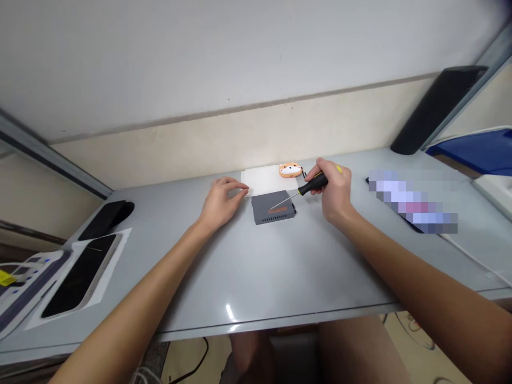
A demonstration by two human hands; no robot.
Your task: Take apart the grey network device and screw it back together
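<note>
A dark grey box (264,205) with a row of slots along its front edge lies on the table. My right hand (335,186) is wrapped round the black handle of a screwdriver (314,184), whose shaft slants down to the left over the box's top. Just left of the box is my left hand (224,200), its thumb and fingertips close together in a pinch near the box's upper left corner; anything between them is too small to make out. Behind the box lies a white sheet (260,180), and on it an orange and white animal-face case (290,170).
On the grey table (280,282), a phone with a blurred screen (412,205) and cable lies at right. A dark tablet (82,274), a black object (103,220) and a power strip (30,288) are at left. A black cylinder (434,112) leans at back right.
</note>
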